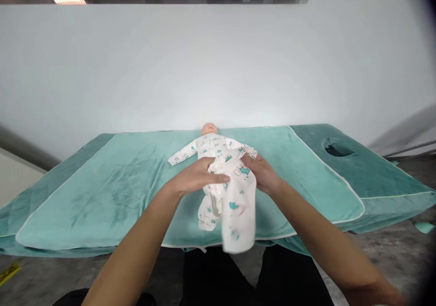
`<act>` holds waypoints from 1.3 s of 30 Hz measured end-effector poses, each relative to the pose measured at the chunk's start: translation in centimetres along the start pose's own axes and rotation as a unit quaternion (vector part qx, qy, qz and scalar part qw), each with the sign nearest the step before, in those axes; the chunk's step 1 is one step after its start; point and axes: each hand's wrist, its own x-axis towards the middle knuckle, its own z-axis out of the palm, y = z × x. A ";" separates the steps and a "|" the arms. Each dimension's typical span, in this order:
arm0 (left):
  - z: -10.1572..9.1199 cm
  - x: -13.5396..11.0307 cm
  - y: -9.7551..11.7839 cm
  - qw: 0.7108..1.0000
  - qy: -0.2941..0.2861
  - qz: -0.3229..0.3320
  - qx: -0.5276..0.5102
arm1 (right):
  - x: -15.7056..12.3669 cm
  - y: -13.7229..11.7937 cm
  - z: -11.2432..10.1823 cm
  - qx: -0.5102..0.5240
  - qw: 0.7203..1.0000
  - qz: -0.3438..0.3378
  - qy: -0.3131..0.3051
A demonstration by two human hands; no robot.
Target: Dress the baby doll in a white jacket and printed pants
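Observation:
A baby doll (209, 129) lies on its back in the middle of a teal padded table (112, 192), head toward the wall. It wears a white sleepsuit (218, 149) printed with teal shapes. My left hand (195, 177) rests over the doll's waist, fingers closed on the bunched white cloth. My right hand (260, 172) grips the cloth at the doll's hip from the right. A loose white printed piece (238, 215) hangs from between my hands down past the table's front edge, blurred by motion. One sleeve lies stretched out to the left.
A lighter teal blanket (299, 183) with white piping covers the table. A face hole (335, 147) opens in the darker pad at the right end. A white wall stands right behind. Grey floor shows below, with a yellow strip (8, 273) at lower left.

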 end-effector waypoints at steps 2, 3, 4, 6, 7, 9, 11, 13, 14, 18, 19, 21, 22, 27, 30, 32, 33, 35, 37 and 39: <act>0.1 0.4 -0.8 0.992 0.082 0.059 -0.077 | -0.5 0.2 0.4 -0.010 0.995 0.051 -0.081; 0.4 0.6 -1.2 0.985 0.106 0.075 -0.114 | -0.7 0.2 0.6 -0.019 0.989 0.080 -0.123; 0.7 0.7 -1.5 0.979 0.121 0.079 -0.144 | -0.9 0.1 0.8 -0.026 0.983 0.103 -0.149; 1.3 0.7 -2.0 0.973 0.123 0.055 -0.185 | -1.0 0.0 0.8 -0.014 0.986 0.107 -0.129; 1.5 0.6 -2.2 0.973 0.112 0.037 -0.197 | -0.9 0.0 0.7 0.005 0.992 0.089 -0.093; 1.5 0.0 -2.3 0.979 0.058 0.003 -0.196 | -0.8 0.6 0.3 0.050 0.998 0.042 -0.025; 1.2 -0.7 -2.3 0.987 -0.039 -0.041 -0.150 | -1.0 1.8 0.1 0.077 0.997 0.027 -0.011; 0.6 -1.5 -2.4 0.985 -0.122 -0.094 -0.072 | -1.8 3.4 0.3 0.083 0.995 0.049 -0.028; 0.4 -1.8 -2.6 0.984 -0.137 -0.110 -0.039 | -2.4 4.1 0.7 0.082 0.993 0.068 -0.046; 0.3 -2.8 -4.3 0.994 -0.054 -0.091 -0.040 | -4.6 5.7 2.7 0.054 0.961 0.174 -0.207; 0.5 -3.0 -4.9 0.993 -0.035 -0.089 -0.062 | -4.9 5.8 3.1 0.048 0.949 0.194 -0.244; 1.1 -3.2 -6.2 0.989 -0.002 -0.096 -0.109 | -5.1 5.8 3.7 0.057 0.946 0.201 -0.247; 1.5 -3.2 -6.7 0.986 0.023 -0.095 -0.136 | -5.0 5.8 3.8 0.073 0.956 0.188 -0.212; 3.3 -3.0 -7.0 0.959 0.129 -0.060 -0.247 | -4.5 6.4 3.5 0.182 0.971 0.142 -0.063; 3.9 -3.0 -5.9 0.957 0.114 -0.069 -0.258 | -4.8 6.5 3.1 0.227 0.962 0.148 -0.037; 4.0 -3.4 -5.3 0.961 0.094 -0.074 -0.248 | -5.0 6.5 2.8 0.239 0.961 0.135 -0.011; 4.0 -3.6 -5.0 0.966 0.080 -0.081 -0.234 | -5.1 6.5 2.6 0.239 0.962 0.131 -0.004; 3.8 -4.3 -4.6 0.977 0.042 -0.112 -0.174 | -5.3 6.6 2.0 0.233 0.964 0.128 0.007; 3.7 -4.8 -4.7 0.985 0.016 -0.146 -0.090 | -5.4 6.8 1.5 0.230 0.965 0.123 0.017; 3.8 -5.2 -5.3 0.985 0.031 -0.158 -0.056 | -5.8 7.4 1.3 0.233 0.965 0.116 0.019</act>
